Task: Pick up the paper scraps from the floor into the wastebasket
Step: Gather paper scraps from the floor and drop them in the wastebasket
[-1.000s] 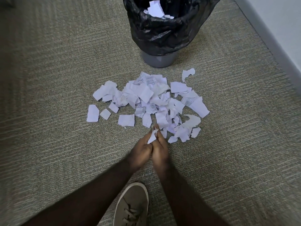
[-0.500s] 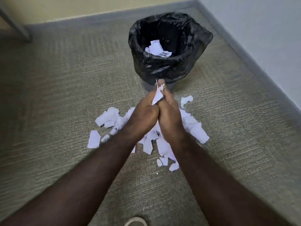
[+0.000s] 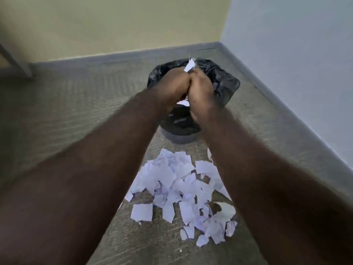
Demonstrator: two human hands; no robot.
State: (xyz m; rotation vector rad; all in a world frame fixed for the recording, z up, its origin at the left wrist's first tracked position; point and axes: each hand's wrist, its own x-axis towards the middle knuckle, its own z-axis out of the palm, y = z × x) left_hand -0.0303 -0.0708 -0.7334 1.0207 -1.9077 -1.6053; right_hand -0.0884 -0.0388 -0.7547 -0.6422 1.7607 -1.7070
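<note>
My left hand [image 3: 172, 88] and my right hand [image 3: 201, 90] are pressed together above the mouth of the wastebasket [image 3: 225, 83], a grey bin lined with a black bag. Between them they grip a bunch of white paper scraps [image 3: 190, 66], whose tips stick out at the fingertips. A pile of white paper scraps [image 3: 179, 186] lies on the carpet in front of the bin, between my forearms. The bin's inside is mostly hidden by my hands; a bit of white paper [image 3: 182, 102] shows below them.
The bin stands near a room corner, with a yellow wall [image 3: 114, 25] behind and a pale blue wall [image 3: 296, 64] to the right, both with grey baseboards. A furniture leg [image 3: 17, 64] stands at far left. Carpet spreads to the left.
Both hands, holding the scraps together, have risen from the pile's near edge and moved forward until they are over the wastebasket. The camera has tilted up.
</note>
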